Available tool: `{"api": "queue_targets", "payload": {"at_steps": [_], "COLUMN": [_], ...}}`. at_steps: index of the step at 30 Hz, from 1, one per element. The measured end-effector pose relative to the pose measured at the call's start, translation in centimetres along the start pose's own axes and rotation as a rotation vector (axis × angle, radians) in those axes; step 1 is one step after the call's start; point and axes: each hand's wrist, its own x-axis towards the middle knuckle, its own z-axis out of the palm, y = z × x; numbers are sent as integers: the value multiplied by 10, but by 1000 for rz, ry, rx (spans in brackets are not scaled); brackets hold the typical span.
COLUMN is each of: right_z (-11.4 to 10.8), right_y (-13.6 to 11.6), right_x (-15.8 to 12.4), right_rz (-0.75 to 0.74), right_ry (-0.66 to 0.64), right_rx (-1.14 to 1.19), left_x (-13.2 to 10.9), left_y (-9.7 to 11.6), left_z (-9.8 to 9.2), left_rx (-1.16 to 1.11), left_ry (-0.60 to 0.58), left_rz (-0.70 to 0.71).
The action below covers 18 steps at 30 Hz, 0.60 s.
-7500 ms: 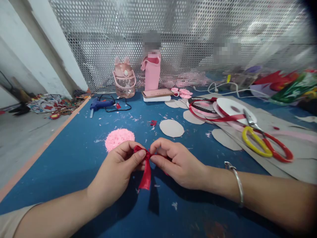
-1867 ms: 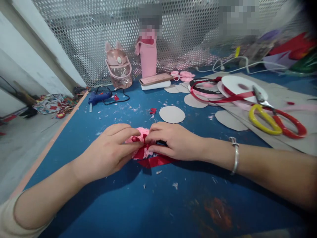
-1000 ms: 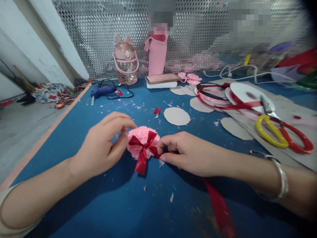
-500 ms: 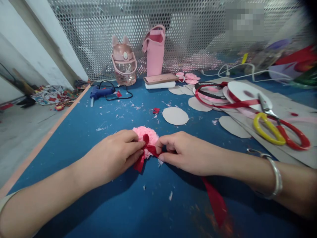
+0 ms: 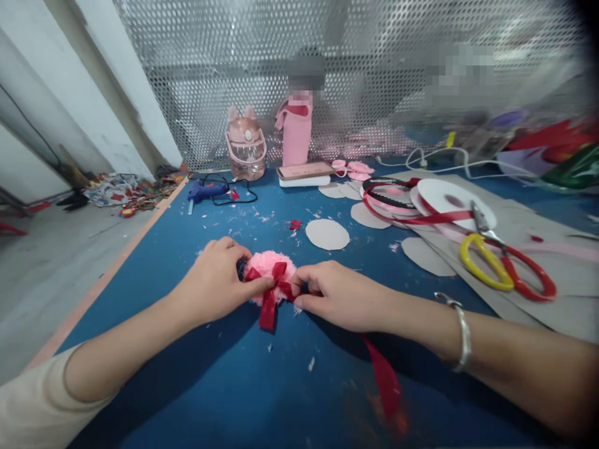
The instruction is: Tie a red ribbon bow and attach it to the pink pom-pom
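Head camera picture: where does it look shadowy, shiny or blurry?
Head view: shadows darken the blue table under the left hand and right hand; head view: the silver bracelet glints; head view: the perforated panel blurs toward the upper right, and that corner is black.

Moderate, even light; soft shadow under the bare right fingers [image 5: 309, 304] on the scuffed blue surface [image 5: 290, 399]. Silver perforated-metal panel [image 5: 206, 75] glares, blurry at right (pixelated patches too). Top-right corner black.

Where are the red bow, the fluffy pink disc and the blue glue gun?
Red bow [image 5: 268, 305]: head view, on its hanging tail.
Fluffy pink disc [image 5: 267, 261]: head view, on its far half.
Blue glue gun [image 5: 204, 192]: head view, on its body.
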Motion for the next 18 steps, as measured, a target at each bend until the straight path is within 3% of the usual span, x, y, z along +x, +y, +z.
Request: {"api": "queue_targets", "payload": {"at_steps": [6,10,13,16,18], "right_z": [7,-5,-22,-30,-27], "right_y": [3,-1,-4,-2,4], "right_x": [-1,-6,-7,-1,7], "right_rz": [-65,-99,-91,-113,-137], "right_ry": [70,109,331,609,631], "right_rx": [22,14,0,298,524], "left_x": [-12,3,25,36,35], "left_y": [21,24,30,43,51], "left_z": [6,7,1,0,5], "left_rx": [-526,-964,-1247,-1365,-1398], "left_ry": [-34,129,277,298,297], "left_rz": [-195,-289,-253,-172,-137]}}
